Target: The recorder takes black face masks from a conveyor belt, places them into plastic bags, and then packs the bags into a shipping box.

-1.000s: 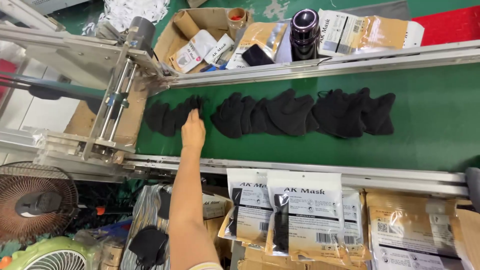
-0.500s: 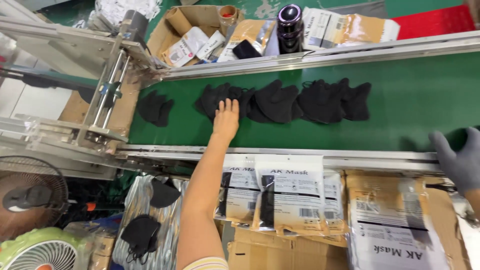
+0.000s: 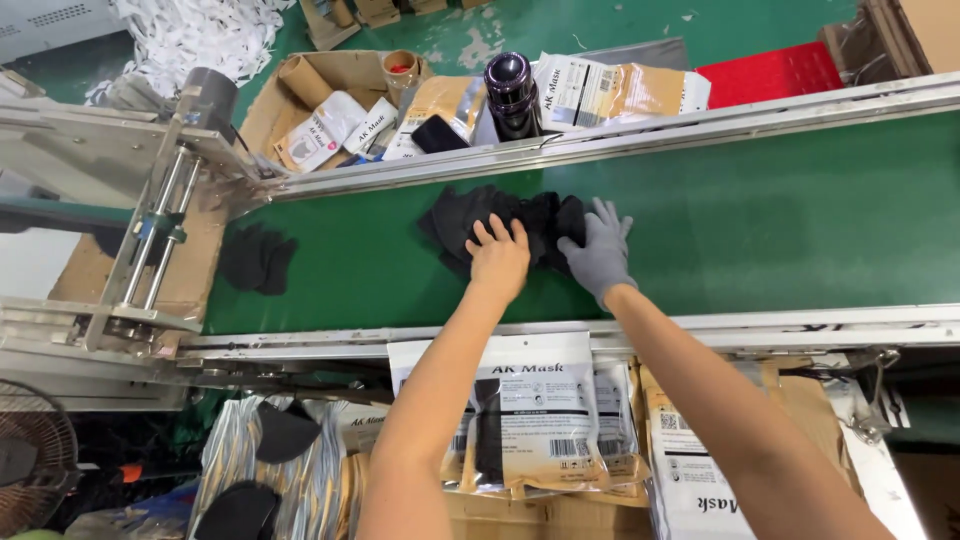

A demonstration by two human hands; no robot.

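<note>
Nearest, printed clear-fronted mask pouches (image 3: 545, 420) stand in cardboard boxes below the steel rail of the green conveyor belt (image 3: 780, 220). A second ago only the bare left hand (image 3: 498, 258) was on the belt, patting a long row of black fabric masks. Now the grey-gloved right hand (image 3: 600, 250) has joined it, and the row is bunched into one heap of black masks (image 3: 500, 222) mid-belt. Both hands lie flat with fingers spread, pressing the heap from the near side, gathering rather than gripping. One lone black mask (image 3: 256, 258) lies left, well apart. Beyond the far rail stands a dark cylindrical bottle (image 3: 512, 92).
</note>
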